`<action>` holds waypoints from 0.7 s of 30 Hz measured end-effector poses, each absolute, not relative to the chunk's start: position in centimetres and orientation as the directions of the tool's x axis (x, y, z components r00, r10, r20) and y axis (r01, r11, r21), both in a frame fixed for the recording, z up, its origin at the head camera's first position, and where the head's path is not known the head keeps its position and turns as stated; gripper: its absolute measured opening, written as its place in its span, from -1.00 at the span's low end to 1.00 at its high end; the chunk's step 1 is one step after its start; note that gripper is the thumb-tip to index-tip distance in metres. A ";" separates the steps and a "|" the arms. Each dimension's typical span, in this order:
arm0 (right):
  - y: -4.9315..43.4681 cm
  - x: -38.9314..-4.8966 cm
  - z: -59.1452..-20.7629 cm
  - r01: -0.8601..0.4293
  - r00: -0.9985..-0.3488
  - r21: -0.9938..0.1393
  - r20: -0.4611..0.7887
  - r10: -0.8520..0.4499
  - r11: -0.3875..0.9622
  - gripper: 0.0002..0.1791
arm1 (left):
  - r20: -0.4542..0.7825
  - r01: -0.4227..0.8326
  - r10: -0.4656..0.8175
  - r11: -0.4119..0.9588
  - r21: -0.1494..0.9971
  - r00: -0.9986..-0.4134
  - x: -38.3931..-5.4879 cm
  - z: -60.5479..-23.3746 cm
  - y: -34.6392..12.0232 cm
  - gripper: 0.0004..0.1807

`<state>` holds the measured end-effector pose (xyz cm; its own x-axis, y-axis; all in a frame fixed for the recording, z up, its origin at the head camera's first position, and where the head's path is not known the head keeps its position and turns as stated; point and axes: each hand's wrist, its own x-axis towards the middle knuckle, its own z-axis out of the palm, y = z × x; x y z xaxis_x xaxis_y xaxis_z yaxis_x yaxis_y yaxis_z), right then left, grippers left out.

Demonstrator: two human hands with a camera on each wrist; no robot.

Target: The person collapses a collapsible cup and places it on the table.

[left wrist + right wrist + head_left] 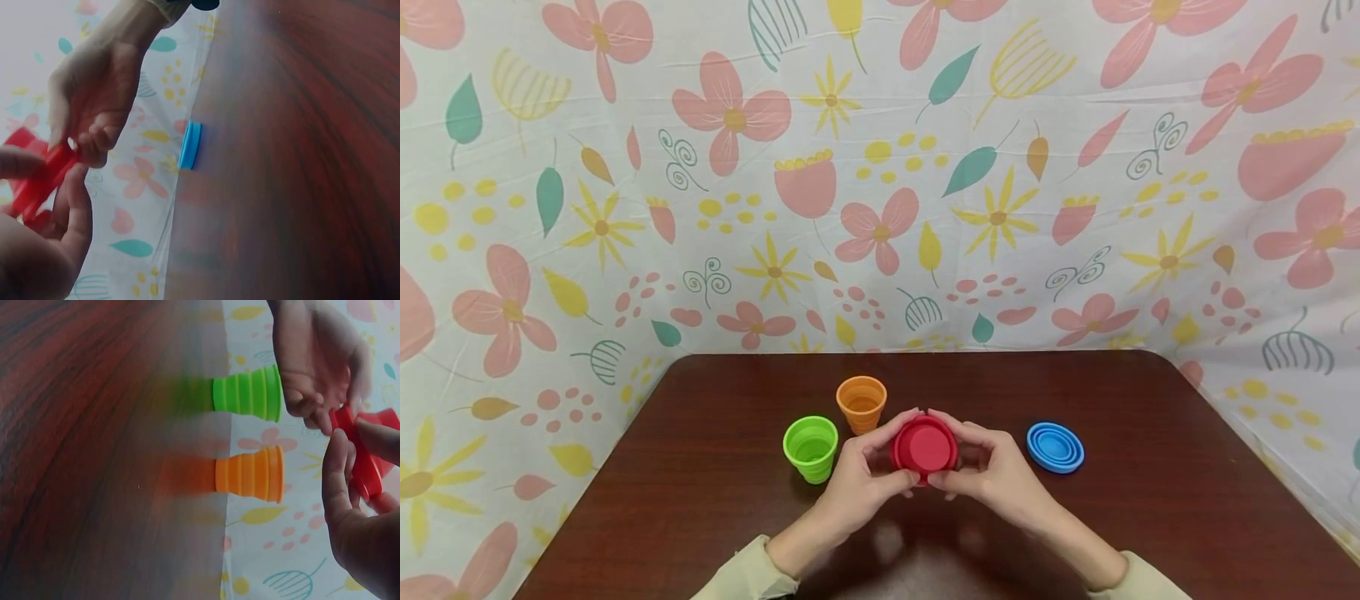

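Observation:
A red collapsible cup (pixel 928 450) is held up in front of the person, over the dark table. My left hand (pixel 859 482) grips its rim from the left, thumb on the near side and fingers at the far side. From the right, my right hand (pixel 1000 477) grips the same rim in a mirrored way. Both thumbs almost meet at the near edge. In the left wrist view the red cup (pixel 47 181) shows a narrower section sticking out from its wide rim, on the side away from the tabletop. Fingers hide parts of the rim.
A green ribbed cup (pixel 811 450) stands left of the hands, with an orange ribbed cup (pixel 861 404) behind it. To the right lies a flattened blue collapsible cup (pixel 1056 447). A flowered cloth (pixel 880 167) hangs behind the brown table (pixel 700 467).

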<state>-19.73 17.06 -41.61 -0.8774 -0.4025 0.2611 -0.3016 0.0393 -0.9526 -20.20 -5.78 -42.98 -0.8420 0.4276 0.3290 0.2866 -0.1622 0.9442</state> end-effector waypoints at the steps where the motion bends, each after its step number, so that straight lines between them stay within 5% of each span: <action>1: 17.2 -19.8 -41.6 -0.304 -0.871 -0.952 0.264 -0.415 0.032 -0.17 | 0.330 0.279 0.449 -0.179 0.944 -0.830 -20.2 -43.0 -5.9 -0.19; 9: 17.5 -19.8 -41.5 -0.300 -0.830 -0.954 0.268 -0.490 -0.014 -0.16 | 0.351 0.266 0.528 -0.233 0.936 -0.773 -20.4 -43.1 -7.0 -0.18; 21: 17.5 -19.8 -41.3 -0.258 -0.827 -0.966 0.230 -0.513 -0.019 -0.20 | 0.333 0.209 0.534 -0.280 0.937 -0.777 -20.5 -43.2 -7.5 -0.23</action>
